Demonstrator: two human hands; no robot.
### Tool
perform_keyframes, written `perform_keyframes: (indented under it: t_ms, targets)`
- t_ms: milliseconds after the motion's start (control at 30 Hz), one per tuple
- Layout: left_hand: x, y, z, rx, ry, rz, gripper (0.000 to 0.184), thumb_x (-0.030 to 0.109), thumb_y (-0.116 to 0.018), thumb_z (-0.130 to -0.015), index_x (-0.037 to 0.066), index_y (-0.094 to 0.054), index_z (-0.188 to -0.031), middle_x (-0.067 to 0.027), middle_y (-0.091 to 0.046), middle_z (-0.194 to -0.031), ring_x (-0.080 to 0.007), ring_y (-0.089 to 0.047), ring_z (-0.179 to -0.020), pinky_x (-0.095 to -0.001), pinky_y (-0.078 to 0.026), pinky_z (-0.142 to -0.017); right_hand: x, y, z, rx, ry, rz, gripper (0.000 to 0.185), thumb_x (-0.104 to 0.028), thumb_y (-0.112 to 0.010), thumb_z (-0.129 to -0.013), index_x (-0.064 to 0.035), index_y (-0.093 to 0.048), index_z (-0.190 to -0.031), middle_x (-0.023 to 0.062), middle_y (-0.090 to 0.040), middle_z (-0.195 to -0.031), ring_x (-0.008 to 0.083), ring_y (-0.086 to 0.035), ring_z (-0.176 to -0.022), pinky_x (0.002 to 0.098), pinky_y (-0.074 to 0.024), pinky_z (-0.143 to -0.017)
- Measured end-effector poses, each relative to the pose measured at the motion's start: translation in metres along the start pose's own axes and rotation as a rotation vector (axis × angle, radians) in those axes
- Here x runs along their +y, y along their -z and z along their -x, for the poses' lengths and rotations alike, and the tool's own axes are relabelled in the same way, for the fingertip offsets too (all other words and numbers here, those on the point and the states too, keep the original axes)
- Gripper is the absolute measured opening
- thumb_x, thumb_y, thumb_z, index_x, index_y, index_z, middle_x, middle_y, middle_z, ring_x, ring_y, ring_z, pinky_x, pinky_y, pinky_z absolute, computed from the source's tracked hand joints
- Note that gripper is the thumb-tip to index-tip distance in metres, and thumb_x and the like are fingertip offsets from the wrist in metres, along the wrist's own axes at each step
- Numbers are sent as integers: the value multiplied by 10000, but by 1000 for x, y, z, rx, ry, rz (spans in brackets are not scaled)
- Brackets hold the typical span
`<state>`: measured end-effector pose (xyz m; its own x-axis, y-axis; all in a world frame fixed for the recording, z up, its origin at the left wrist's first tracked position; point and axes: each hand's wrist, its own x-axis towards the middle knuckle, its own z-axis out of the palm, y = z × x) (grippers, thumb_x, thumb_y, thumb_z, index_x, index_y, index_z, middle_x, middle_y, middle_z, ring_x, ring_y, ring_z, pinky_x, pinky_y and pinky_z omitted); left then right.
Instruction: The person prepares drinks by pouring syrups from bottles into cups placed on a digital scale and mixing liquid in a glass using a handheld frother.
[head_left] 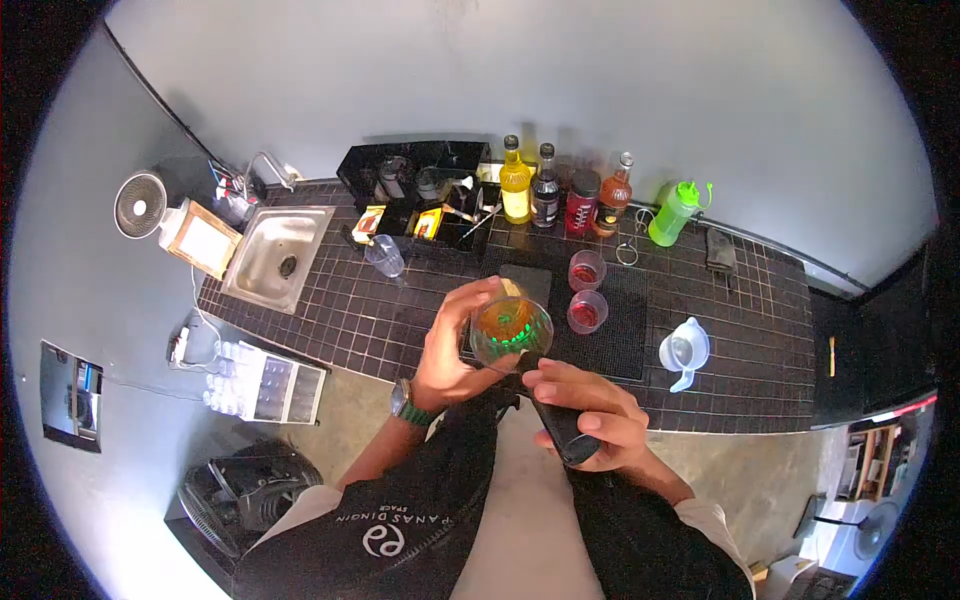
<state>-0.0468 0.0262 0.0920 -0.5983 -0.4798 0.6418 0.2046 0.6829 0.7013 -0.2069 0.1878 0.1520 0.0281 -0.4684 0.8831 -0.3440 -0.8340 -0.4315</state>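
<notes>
My left hand [445, 345] is wrapped around the side of a clear plastic cup [540, 345] with amber liquid in it. Green lettering or reflections show on the cup. My right hand [605, 405] grips a slim black handheld device [566, 432], its upper end at the cup's near rim. Whether anything reaches from the device into the liquid cannot be made out. Just beyond the cup, two clear cups with red liquid, a farther one [587, 271] and a nearer one [587, 312], stand on a black mat [622, 340].
Several syrup bottles [515, 190] and a green squeeze bottle [675, 215] line the wall. A measuring jug [684, 350] stands at right. Toward the left are a clear cup [384, 256], a black organizer [410, 160], a sink [275, 255] and a fan [142, 206].
</notes>
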Motion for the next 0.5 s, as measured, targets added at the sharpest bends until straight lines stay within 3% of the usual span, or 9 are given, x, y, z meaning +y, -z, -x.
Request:
perform_keyframes:
  t_ms: [167, 233, 467, 500]
  targets:
    - [-4, -1, 0, 1, 44, 132, 853, 87, -894, -757, 87, -403, -1454, -202, -487, -1466, -340, -507, -1392, -450, -475, -1114, 3, -1, 0, -18, 5, -6, 762, -64, -829, -848, -120, -386, -1465, 265, -647, -1266, 494, -700, -1064, 645, -561, -941]
    - [-4, -1, 1, -1, 58, 154, 861, 82, -894, -756, 86, -399, -1461, -201, -484, -1470, -332, -507, -1393, -447, -472, -1117, 4, -3, 0, 19, 3, -16, 754, -52, -845, -823, -127, -430, -1448, 236, -649, -1312, 464, -677, -1153, 574, -566, -980]
    - [-12, -1, 9, -21, 81, 166, 902, 70, -895, -753, 76, -380, -1494, -197, -478, -1498, -303, -523, -1382, -429, -456, -1127, 6, -4, 0, 12, -17, -40, 749, -67, -849, -825, -125, -433, -1444, 253, -653, -1282, 466, -686, -1132, 584, -571, -963]
    - [-12, -2, 11, -21, 86, 167, 902, 70, -895, -753, 76, -380, -1494, -197, -478, -1498, -303, -523, -1382, -429, -456, -1127, 5, -3, -1, -4, -21, -38, 754, -64, -834, -841, -117, -405, -1459, 263, -648, -1265, 479, -691, -1103, 619, -567, -948]
